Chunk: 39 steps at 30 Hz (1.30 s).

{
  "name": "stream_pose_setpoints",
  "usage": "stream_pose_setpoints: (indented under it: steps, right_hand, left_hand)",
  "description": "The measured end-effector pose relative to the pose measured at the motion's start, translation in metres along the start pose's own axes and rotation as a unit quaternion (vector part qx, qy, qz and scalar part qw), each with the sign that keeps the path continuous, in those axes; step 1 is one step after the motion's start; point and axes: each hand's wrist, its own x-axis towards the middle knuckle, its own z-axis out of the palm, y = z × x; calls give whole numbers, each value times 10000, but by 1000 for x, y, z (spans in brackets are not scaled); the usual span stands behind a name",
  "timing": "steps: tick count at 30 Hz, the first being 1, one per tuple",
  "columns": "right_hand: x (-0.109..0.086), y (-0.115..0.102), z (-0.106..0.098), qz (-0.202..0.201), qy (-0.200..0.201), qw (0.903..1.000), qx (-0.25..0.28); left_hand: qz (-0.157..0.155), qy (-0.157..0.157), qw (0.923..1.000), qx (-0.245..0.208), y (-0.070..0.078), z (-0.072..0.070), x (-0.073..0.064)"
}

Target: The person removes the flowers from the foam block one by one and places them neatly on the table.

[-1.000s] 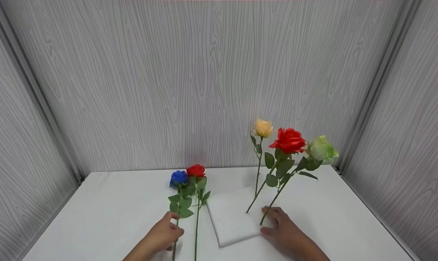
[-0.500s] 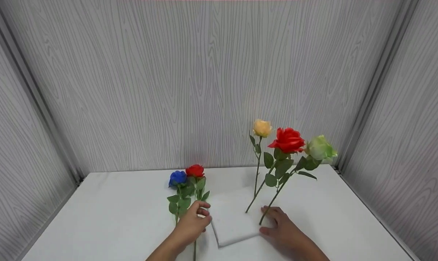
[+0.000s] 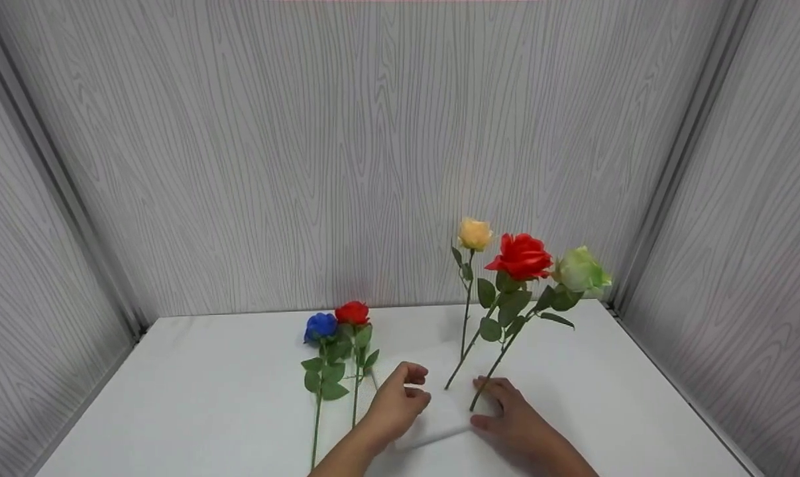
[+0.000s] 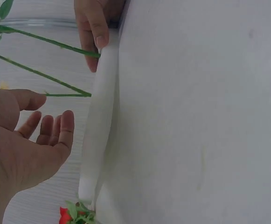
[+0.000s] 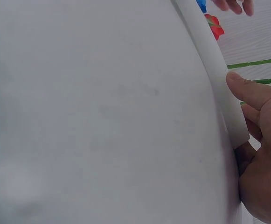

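Note:
My left hand [image 3: 394, 405] hovers over the left part of a white foam board [image 3: 449, 412], fingers loosely bent with nothing between them. My right hand [image 3: 511, 416] grips the board by its right corner; in the right wrist view the thumb lies on the board's edge [image 5: 224, 98] and the fingers curl round it. Three roses stand with their stems in the board: a yellow rose [image 3: 474, 234] upright, a large red rose [image 3: 520, 257] and a pale green rose [image 3: 581, 270], both leaning right. The green rose's stem rises just beside my right fingers.
Left of the board, a blue rose [image 3: 320, 328] and a smaller red rose [image 3: 352, 313] lie on the white table [image 3: 207, 391], stems toward me. A grey wood-patterned panel [image 3: 254, 165] closes the back, with similar panels on both sides.
My left hand has moved right, from the blue rose's stem, across the small red rose, to over the board. The right hand keeps its hold; the roses stay where they were.

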Motion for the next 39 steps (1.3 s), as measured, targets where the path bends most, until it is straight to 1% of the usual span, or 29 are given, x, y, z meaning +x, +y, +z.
stream_pose_setpoints:
  steps: [3,8,11,15,18,21,23,25,27,29,33,37,39]
  right_hand:
    - [1,1,0,50,17,10000,-17]
    - [2,1,2,-76,79,9999,-114]
    - [2,0,2,-148,113,9998,-115]
    - [0,-1,3,-208,138,9997,-72]
    - [0,-1,3,-191,117,9997,-61]
    - [-1,-1,3,-192,131,9997,-97]
    - [-1,-1,3,-222,175,9995,-167]
    - [-1,-1,2,-259,207,9993,-179]
    - [-1,-1,2,-257,211,9993,-161]
    - [-1,-1,1,-243,190,9995,-119]
    - [0,2,1,-327,82,9994,-6]
    - [0,5,-1,-389,47,9992,6]
    - [0,6,-2,-382,32,9993,1]
  left_hand:
    - [-81,-61,9998,-179,0,13,6]
    - [24,142,9998,-126,0,30,17]
    - [105,251,9995,-164,-2,36,23]
    - [116,265,9989,-370,-7,41,30]
    - [62,163,9987,-478,-11,42,33]
    - [73,-66,9985,-544,-12,43,35]
    - [105,-192,9986,-479,-11,43,37]
    - [197,-231,9989,-357,-10,44,38]
    - [275,-135,9994,-174,-10,45,40]
    - [330,25,9995,-12,-10,46,41]
    - [198,294,9992,158,-10,47,44]
    - [65,431,9986,313,-10,49,46]
    - [76,488,9982,352,-10,50,47]
